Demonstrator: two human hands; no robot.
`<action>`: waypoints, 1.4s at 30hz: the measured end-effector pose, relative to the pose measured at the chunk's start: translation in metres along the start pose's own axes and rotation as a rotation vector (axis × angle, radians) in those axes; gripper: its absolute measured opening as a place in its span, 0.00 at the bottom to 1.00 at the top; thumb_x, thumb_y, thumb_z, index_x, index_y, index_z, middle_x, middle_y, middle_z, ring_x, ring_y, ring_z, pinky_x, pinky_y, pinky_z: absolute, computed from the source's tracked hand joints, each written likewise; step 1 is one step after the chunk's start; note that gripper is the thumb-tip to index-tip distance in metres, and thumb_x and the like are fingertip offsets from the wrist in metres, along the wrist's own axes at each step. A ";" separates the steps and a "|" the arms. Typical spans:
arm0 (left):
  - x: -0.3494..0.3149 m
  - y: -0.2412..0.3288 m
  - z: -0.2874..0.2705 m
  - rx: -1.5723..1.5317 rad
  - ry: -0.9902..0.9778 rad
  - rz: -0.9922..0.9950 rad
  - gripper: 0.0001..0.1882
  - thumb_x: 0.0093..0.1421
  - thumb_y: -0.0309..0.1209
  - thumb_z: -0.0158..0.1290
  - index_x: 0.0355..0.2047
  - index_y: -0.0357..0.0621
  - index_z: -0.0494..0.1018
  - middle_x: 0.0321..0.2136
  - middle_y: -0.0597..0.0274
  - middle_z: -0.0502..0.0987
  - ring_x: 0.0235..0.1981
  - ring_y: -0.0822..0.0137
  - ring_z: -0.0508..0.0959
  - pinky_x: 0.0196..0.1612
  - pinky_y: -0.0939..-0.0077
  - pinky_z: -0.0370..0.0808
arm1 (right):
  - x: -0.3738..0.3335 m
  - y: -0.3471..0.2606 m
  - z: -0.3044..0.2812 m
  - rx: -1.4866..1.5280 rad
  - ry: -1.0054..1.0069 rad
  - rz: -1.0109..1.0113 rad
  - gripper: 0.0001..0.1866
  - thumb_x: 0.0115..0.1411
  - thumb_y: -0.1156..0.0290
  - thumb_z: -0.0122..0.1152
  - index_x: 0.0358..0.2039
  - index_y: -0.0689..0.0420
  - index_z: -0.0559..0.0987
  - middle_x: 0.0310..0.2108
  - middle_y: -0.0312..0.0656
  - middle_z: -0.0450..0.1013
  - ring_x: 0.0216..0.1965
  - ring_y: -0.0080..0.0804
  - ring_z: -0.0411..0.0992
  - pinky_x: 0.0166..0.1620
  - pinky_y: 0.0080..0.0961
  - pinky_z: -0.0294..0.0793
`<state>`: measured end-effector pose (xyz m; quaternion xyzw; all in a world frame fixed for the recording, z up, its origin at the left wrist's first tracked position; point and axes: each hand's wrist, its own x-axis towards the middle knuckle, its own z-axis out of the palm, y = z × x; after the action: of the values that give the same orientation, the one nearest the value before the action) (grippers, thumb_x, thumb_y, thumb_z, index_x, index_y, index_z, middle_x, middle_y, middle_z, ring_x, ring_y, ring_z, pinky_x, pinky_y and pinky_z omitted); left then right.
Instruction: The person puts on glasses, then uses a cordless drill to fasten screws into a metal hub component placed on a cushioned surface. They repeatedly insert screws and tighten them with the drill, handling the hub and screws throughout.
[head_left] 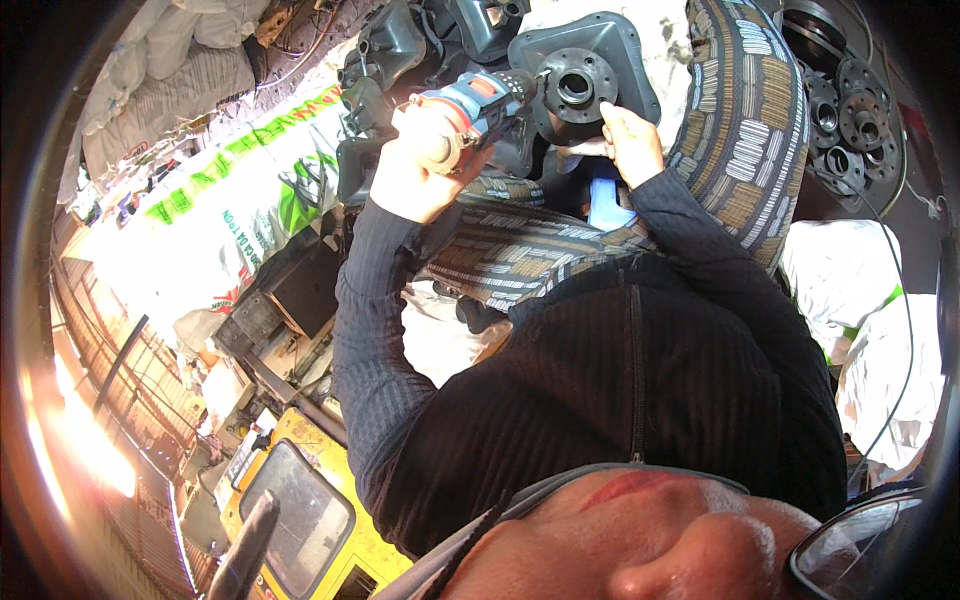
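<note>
My left hand [430, 182] is wrapped round a blue and grey cordless drill [468, 112]. The drill's black chuck [518, 86] points at the left side of a round metal flange [598, 76]. This flange, with a raised collar in its middle and holes round its rim, lies on a black square-based plastic housing [632, 62]. My right hand [632, 142] is closed at the flange's lower right rim, fingertips pinched together. Whatever is between those fingertips is too small to make out. Patterned fabric [750, 110] over my legs surrounds the housing.
More black plastic housings [392, 45] are heaped at the upper left. Beside them lies a white and green printed sack [250, 215]. Several metal flanges [862, 118] are piled at the far right, near a thin cable [908, 330] and white sacks [845, 280]. Yellow machinery [370, 520] stands at lower left.
</note>
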<state>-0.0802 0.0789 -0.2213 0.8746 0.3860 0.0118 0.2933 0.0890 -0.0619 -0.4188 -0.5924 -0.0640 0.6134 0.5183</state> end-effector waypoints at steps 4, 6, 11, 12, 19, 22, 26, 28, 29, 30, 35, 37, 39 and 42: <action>0.009 0.006 -0.010 0.034 -0.085 0.005 0.16 0.47 0.30 0.65 0.37 0.40 0.77 0.31 0.52 0.80 0.33 0.59 0.82 0.39 0.70 0.78 | 0.002 0.003 0.001 0.043 -0.001 -0.013 0.15 0.65 0.60 0.54 0.26 0.56 0.74 0.17 0.27 0.61 0.16 0.13 0.57 0.19 0.14 0.55; 0.015 0.009 -0.019 0.075 -0.143 0.063 0.16 0.48 0.33 0.64 0.37 0.40 0.77 0.30 0.51 0.80 0.33 0.57 0.82 0.38 0.69 0.78 | 0.002 0.004 0.001 0.031 -0.006 -0.016 0.14 0.65 0.61 0.54 0.26 0.56 0.74 0.17 0.27 0.61 0.16 0.13 0.57 0.19 0.14 0.55; 0.035 0.017 -0.029 0.203 -0.256 0.073 0.19 0.50 0.40 0.62 0.37 0.40 0.76 0.28 0.50 0.80 0.31 0.54 0.81 0.35 0.67 0.77 | 0.003 0.004 0.000 0.001 0.008 -0.006 0.17 0.65 0.62 0.52 0.24 0.61 0.74 0.16 0.28 0.62 0.18 0.16 0.59 0.22 0.19 0.61; 0.038 0.020 -0.029 0.213 -0.264 0.048 0.19 0.50 0.40 0.62 0.38 0.40 0.75 0.28 0.50 0.80 0.31 0.53 0.81 0.34 0.67 0.77 | 0.003 0.004 0.000 -0.030 0.010 -0.016 0.17 0.65 0.62 0.52 0.24 0.61 0.74 0.16 0.28 0.62 0.18 0.16 0.59 0.22 0.19 0.61; 0.046 0.032 -0.030 0.224 -0.292 0.006 0.18 0.48 0.35 0.63 0.38 0.40 0.76 0.31 0.50 0.79 0.34 0.53 0.80 0.38 0.65 0.76 | 0.006 0.007 0.001 0.023 0.017 0.001 0.17 0.65 0.60 0.53 0.26 0.60 0.75 0.15 0.28 0.62 0.18 0.16 0.59 0.22 0.20 0.60; 0.045 0.027 -0.028 0.230 -0.263 -0.003 0.19 0.48 0.37 0.63 0.37 0.40 0.76 0.29 0.50 0.79 0.33 0.52 0.80 0.36 0.65 0.76 | 0.005 0.009 0.002 0.060 0.011 0.023 0.17 0.65 0.59 0.53 0.27 0.60 0.76 0.15 0.28 0.62 0.17 0.17 0.59 0.22 0.21 0.60; 0.041 0.014 -0.022 0.194 -0.268 -0.031 0.18 0.48 0.39 0.63 0.35 0.41 0.76 0.27 0.51 0.79 0.31 0.52 0.81 0.34 0.65 0.77 | 0.006 0.014 0.002 0.058 0.021 0.013 0.18 0.65 0.58 0.53 0.28 0.60 0.77 0.15 0.28 0.63 0.17 0.16 0.60 0.22 0.21 0.60; 0.040 0.008 -0.020 0.158 -0.261 0.018 0.18 0.49 0.40 0.63 0.35 0.41 0.76 0.27 0.51 0.79 0.30 0.52 0.81 0.34 0.65 0.78 | 0.006 0.015 0.002 0.033 0.002 0.000 0.18 0.65 0.57 0.53 0.28 0.60 0.77 0.15 0.28 0.63 0.17 0.16 0.60 0.22 0.20 0.60; 0.039 0.008 -0.020 0.136 -0.245 0.057 0.18 0.49 0.41 0.62 0.35 0.41 0.76 0.26 0.52 0.80 0.30 0.53 0.81 0.33 0.65 0.78 | 0.006 0.015 0.002 0.019 0.004 0.006 0.19 0.65 0.57 0.53 0.27 0.60 0.77 0.15 0.28 0.64 0.17 0.16 0.60 0.22 0.20 0.60; 0.040 0.008 -0.020 0.144 -0.299 -0.071 0.18 0.50 0.41 0.62 0.35 0.42 0.77 0.27 0.52 0.80 0.30 0.53 0.81 0.33 0.66 0.78 | 0.005 0.015 0.003 0.004 0.005 0.009 0.19 0.65 0.57 0.53 0.27 0.60 0.77 0.15 0.28 0.64 0.17 0.16 0.61 0.22 0.20 0.60; 0.039 0.027 -0.026 0.224 -0.280 -0.026 0.13 0.47 0.28 0.61 0.36 0.42 0.77 0.29 0.54 0.78 0.33 0.57 0.79 0.36 0.68 0.75 | 0.000 0.008 0.007 0.145 -0.006 0.079 0.17 0.65 0.58 0.54 0.25 0.58 0.75 0.15 0.27 0.63 0.17 0.15 0.59 0.21 0.18 0.60; 0.039 0.032 -0.027 0.215 -0.317 -0.006 0.14 0.47 0.28 0.60 0.36 0.41 0.76 0.30 0.53 0.78 0.34 0.55 0.79 0.37 0.67 0.75 | -0.002 0.003 0.008 0.246 -0.022 0.120 0.16 0.65 0.60 0.54 0.25 0.57 0.74 0.16 0.27 0.62 0.17 0.14 0.58 0.21 0.17 0.59; 0.037 0.031 -0.026 0.287 -0.289 0.103 0.30 0.49 0.35 0.61 0.54 0.50 0.68 0.30 0.52 0.79 0.29 0.52 0.80 0.32 0.68 0.77 | -0.004 0.000 0.009 0.267 -0.027 0.090 0.14 0.65 0.61 0.54 0.26 0.56 0.74 0.16 0.26 0.61 0.17 0.14 0.57 0.21 0.16 0.58; 0.031 0.016 -0.019 0.158 -0.260 0.036 0.26 0.49 0.34 0.61 0.50 0.47 0.71 0.30 0.52 0.80 0.30 0.55 0.81 0.34 0.69 0.77 | -0.005 -0.002 0.008 0.271 -0.048 0.053 0.14 0.65 0.61 0.54 0.26 0.56 0.74 0.17 0.26 0.61 0.17 0.14 0.57 0.21 0.16 0.58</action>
<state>-0.0527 0.1016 -0.2034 0.8958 0.3288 -0.1266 0.2709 0.0823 -0.0602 -0.4117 -0.5037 0.0226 0.6439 0.5754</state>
